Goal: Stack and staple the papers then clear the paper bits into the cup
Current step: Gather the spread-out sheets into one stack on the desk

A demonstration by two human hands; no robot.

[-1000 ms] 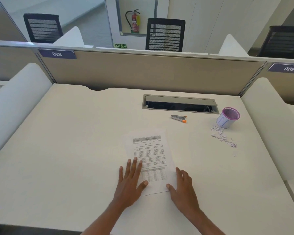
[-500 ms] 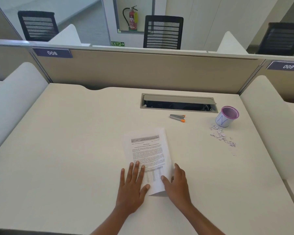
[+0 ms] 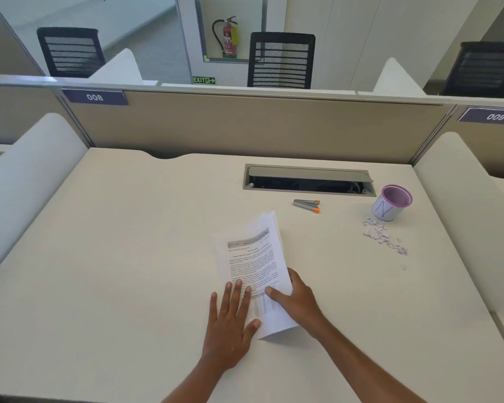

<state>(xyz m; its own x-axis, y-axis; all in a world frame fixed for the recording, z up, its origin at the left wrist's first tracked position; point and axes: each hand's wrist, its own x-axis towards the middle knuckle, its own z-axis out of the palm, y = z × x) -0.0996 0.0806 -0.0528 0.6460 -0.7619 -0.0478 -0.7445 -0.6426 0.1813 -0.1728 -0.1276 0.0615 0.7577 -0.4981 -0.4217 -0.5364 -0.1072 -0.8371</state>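
Observation:
A stack of printed papers [image 3: 252, 257] lies in the middle of the desk, its right edge lifted off the surface. My right hand [image 3: 298, 303] grips that raised right edge, thumb on top of the page. My left hand [image 3: 230, 324] lies flat with fingers spread on the stack's lower left part. A small grey stapler with orange tips [image 3: 306, 205] rests beyond the papers. Further right stands a white cup with a purple rim [image 3: 390, 206]. Several white paper bits [image 3: 381, 235] are scattered just in front of the cup.
An open cable tray [image 3: 309, 181] is sunk into the desk [image 3: 114, 257] behind the stapler. A beige partition [image 3: 245, 126] closes the back; white curved dividers [image 3: 24, 170] flank both sides.
My right hand has slid under the right edge of the papers and tilted the stack up to the left. My left hand has stayed flat on the lower left.

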